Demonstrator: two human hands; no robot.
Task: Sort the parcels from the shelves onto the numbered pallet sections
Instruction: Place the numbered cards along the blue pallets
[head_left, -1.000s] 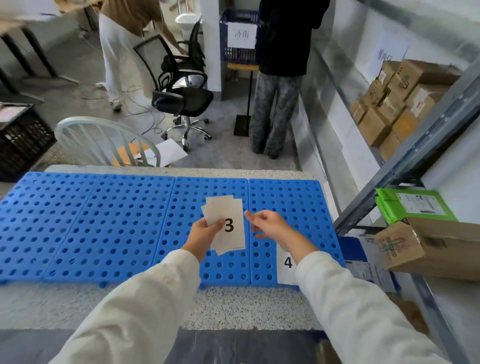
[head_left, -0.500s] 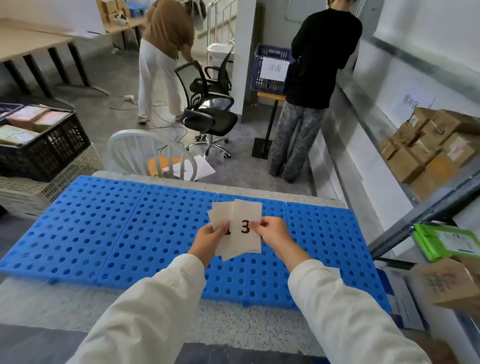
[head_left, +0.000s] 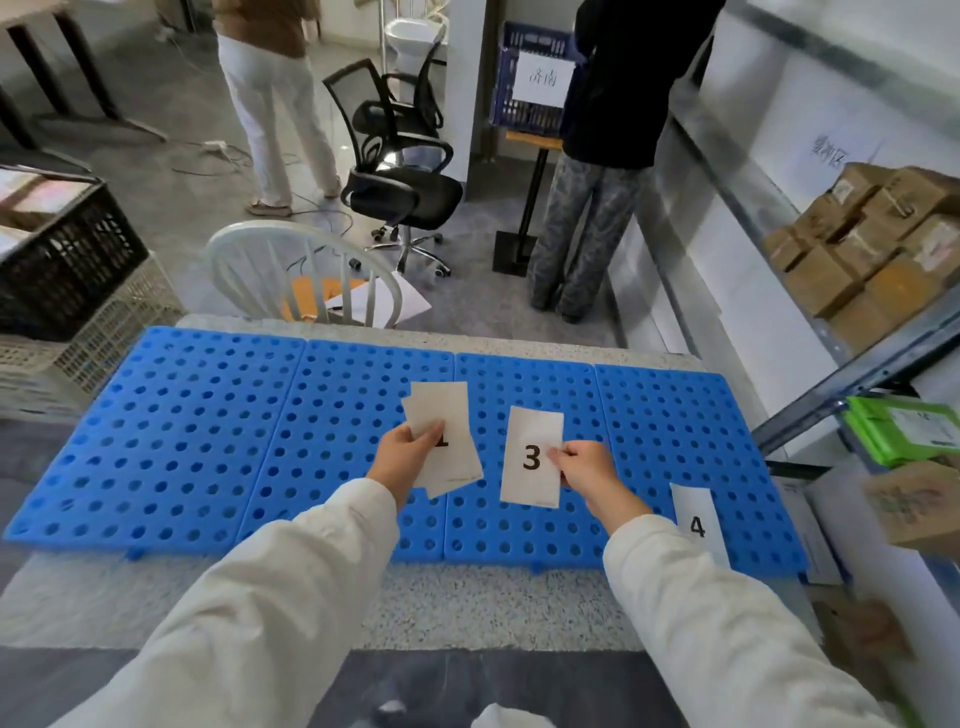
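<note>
Likely light and floppy, card 3 (head_left: 531, 457) is pinched at its edge by the right hand (head_left: 584, 467); the left hand (head_left: 402, 457) grips spare cards (head_left: 447, 415).

We see a bright, evenly lit room. The soft, diffuse light leaves only a thin shadow under the blue pallet (head_left: 182, 441) on the table (head_left: 467, 608). The white shelf wall (head_left: 769, 171) looks nearly washed out. Wide-angle distortion bows the shelf rail (head_left: 852, 364) and stretches our sleeves (head_left: 291, 597). The cardboard box (head_left: 914, 501) at the right edge is blurred, while the card marked 3 (head_left: 532, 457) and the stack of cards (head_left: 447, 415) are crisp.
</note>
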